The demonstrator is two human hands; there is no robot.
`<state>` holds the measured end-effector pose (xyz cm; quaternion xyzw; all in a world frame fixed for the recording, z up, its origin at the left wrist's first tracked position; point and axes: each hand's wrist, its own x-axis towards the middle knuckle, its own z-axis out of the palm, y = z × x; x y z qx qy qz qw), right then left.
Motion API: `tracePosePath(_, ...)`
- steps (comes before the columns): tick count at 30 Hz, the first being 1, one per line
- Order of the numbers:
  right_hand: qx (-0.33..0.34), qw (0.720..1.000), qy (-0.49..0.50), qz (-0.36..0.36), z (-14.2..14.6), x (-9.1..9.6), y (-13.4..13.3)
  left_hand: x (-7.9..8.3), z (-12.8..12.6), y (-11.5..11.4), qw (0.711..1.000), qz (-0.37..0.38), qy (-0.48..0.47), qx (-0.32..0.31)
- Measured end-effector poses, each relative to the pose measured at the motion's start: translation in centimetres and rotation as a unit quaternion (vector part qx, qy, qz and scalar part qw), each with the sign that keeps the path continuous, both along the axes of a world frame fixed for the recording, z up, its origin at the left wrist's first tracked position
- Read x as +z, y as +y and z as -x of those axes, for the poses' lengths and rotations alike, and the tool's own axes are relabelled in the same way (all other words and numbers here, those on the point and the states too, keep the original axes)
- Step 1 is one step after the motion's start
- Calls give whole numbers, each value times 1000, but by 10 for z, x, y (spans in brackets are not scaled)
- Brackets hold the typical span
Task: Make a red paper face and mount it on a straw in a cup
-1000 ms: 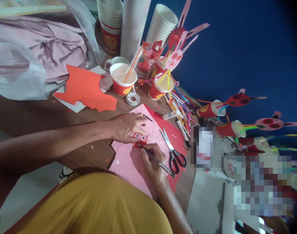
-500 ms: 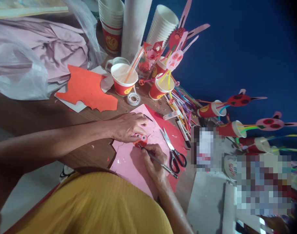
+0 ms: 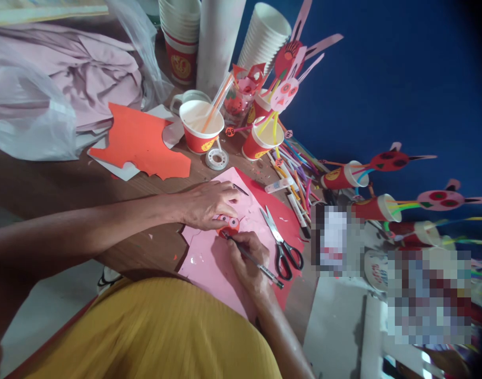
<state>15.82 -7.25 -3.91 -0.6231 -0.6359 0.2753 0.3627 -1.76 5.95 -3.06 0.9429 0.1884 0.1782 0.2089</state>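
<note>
My left hand (image 3: 207, 204) presses down on a small red paper face with round eyes (image 3: 227, 225), pinning it to a pink paper sheet (image 3: 213, 263). My right hand (image 3: 246, 260) is closed round a thin dark pen (image 3: 256, 262), whose tip touches the lower edge of the red face. A red sheet (image 3: 292, 223) lies under the pink one. Black-handled scissors (image 3: 282, 245) rest on it just right of my right hand.
Red paper cups (image 3: 201, 129) with straws, a tape roll (image 3: 216, 158), an orange cut sheet (image 3: 140, 142), a glue tube (image 3: 278, 185) and loose straws (image 3: 299, 168) lie beyond. Stacked white cups (image 3: 264, 37) and finished cup figures (image 3: 343, 178) stand along the blue wall. A plastic bag (image 3: 31, 116) sits left.
The pen in my right hand has shifted slightly at the red face; my left hand stays in place. The view has barely moved.
</note>
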Motion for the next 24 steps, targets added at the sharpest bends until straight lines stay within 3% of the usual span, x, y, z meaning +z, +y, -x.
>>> tracePosePath(24, 2, 1000, 18, -14, 0, 2, 1, -2, 0, 0, 1000, -2, 0, 3)
